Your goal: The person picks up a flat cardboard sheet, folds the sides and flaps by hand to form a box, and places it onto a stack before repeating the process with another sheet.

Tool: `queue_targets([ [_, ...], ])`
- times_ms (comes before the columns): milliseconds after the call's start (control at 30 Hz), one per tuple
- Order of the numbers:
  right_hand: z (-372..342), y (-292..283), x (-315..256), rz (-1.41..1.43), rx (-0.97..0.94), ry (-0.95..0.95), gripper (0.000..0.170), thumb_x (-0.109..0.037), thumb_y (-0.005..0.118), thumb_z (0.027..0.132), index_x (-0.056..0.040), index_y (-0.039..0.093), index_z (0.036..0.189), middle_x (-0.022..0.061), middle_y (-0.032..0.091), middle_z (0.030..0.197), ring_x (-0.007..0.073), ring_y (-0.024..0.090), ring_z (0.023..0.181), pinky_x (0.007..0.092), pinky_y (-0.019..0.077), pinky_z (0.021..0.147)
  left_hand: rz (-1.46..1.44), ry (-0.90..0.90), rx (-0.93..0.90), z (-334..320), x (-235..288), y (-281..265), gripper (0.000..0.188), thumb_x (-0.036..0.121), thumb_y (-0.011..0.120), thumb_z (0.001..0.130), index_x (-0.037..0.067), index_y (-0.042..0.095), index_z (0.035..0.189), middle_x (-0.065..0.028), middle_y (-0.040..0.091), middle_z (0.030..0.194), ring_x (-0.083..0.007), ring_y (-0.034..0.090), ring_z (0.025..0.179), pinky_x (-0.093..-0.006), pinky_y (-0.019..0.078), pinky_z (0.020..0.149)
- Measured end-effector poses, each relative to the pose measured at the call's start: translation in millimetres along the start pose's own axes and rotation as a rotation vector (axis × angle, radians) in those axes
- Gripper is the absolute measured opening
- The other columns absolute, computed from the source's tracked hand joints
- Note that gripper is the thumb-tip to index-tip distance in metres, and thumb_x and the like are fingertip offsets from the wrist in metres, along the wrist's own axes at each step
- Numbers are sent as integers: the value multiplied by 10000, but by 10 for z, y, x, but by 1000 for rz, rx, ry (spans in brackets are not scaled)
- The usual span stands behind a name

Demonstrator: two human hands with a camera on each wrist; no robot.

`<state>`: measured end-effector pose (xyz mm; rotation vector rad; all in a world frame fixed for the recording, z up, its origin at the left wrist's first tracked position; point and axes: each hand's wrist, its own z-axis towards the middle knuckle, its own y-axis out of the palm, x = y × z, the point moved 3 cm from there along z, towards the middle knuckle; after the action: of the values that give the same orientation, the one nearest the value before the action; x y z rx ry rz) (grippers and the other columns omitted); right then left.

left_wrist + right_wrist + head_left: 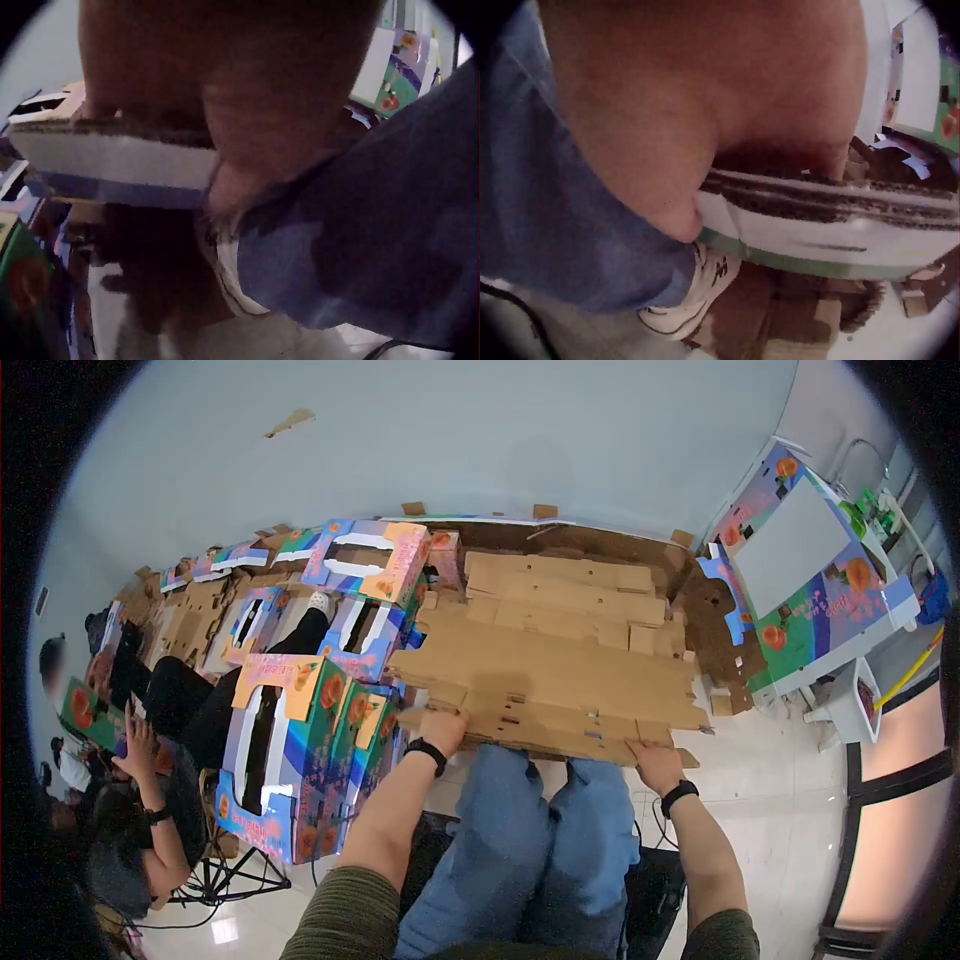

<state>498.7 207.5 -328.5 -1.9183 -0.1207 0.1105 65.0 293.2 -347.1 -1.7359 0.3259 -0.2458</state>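
A broad stack of flattened cardboard boxes [560,660], plain brown side up, spreads in front of my knees. My left hand [443,730] grips its near edge at the left corner. At the near right corner, my right hand [657,765] holds the same edge. In the left wrist view, the thumb lies near a white and blue printed edge [120,161]. The right wrist view shows layered corrugated edges [840,199] between thumb and fingers, with a white and green printed face below. Most fingertips are hidden.
Printed fruit boxes [270,760] with cut-out windows stand close on my left, more [365,555] behind them. A person [150,800] sits farther left, holding a printed box piece. To the right is a large printed carton [810,580] beside a white bin [855,700]. A wall [450,450] rises behind.
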Motion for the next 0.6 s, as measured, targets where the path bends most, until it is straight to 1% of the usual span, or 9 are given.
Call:
queue_targets([
  [200, 2, 210, 230, -34, 87, 37, 536, -134, 587, 940, -239, 558, 1465, 78, 677, 1348, 271, 654, 1240, 477, 499, 1046, -29, 131, 176, -69, 140, 109, 187, 166, 595, 889, 105, 770, 908, -166, 753, 858, -363, 745, 780, -490, 585, 666],
  [300, 77, 321, 257, -91, 124, 29, 567, -179, 648, 921, -240, 542, 1475, 75, 655, 1376, 280, 625, 1273, 506, 472, 1073, -187, -26, 76, -114, 186, -57, 219, 192, 595, 887, 107, 778, 971, -148, 762, 956, -351, 741, 922, -501, 572, 783],
  [367, 89, 286, 254, -61, 63, 52, 603, -232, 710, 901, -240, 534, 1477, 72, 619, 1423, 286, 574, 1335, 544, 449, 1088, -35, 72, 405, -116, 172, -104, 237, 200, 594, 895, 108, 768, 1028, -134, 756, 1051, -336, 709, 1053, -510, 531, 880],
  [433, -44, 24, 190, -44, 18, 57, 654, -292, 771, 864, -238, 533, 1471, 83, 571, 1466, 304, 504, 1392, 581, 431, 1091, 95, 86, 49, -142, 149, -254, 306, 235, 593, 901, 117, 735, 1146, -123, 734, 1170, -318, 638, 1221, -495, 456, 1003],
  [467, -130, -116, 111, -37, -12, 49, 683, -321, 802, 846, -238, 532, 1468, 88, 547, 1488, 313, 470, 1421, 600, 421, 1093, 3, 122, 225, -221, 118, -356, 331, 249, 595, 897, 116, 727, 1170, -127, 737, 1166, -314, 644, 1213, -516, 454, 994],
  [500, -149, -180, 147, 30, -18, -49, 718, -363, 825, 832, -203, 529, 1466, 133, 496, 1520, 341, 388, 1469, 635, 394, 1095, 2, 132, 205, -280, 59, -561, 347, 269, 599, 897, 121, 721, 1186, -132, 738, 1170, -309, 655, 1194, -527, 455, 990],
  [533, -181, -303, 120, 32, 2, -52, 716, -357, 819, 840, -178, 523, 1467, 155, 499, 1515, 356, 398, 1462, 624, 392, 1104, 0, 142, 184, -338, 0, -767, 364, 289, 604, 896, 126, 714, 1203, -136, 738, 1175, -303, 667, 1176, -538, 455, 987],
  [567, -256, -454, 82, 37, 20, -50, 715, -351, 812, 848, -154, 517, 1469, 177, 501, 1511, 372, 408, 1454, 614, 389, 1113, 76, 135, -42, -361, -102, -1073, 372, 314, 611, 899, 137, 710, 1211, -141, 735, 1187, -296, 684, 1145, -539, 457, 987],
  [600, -326, -601, 57, 44, 44, -42, 715, -345, 806, 856, -129, 512, 1471, 198, 504, 1506, 388, 418, 1446, 603, 386, 1122, -3, 111, 21, -377, -309, -1196, 444, 372, 641, 906, 120, 685, 1269, -134, 735, 1197, -326, 675, 1161, -529, 475, 996],
])
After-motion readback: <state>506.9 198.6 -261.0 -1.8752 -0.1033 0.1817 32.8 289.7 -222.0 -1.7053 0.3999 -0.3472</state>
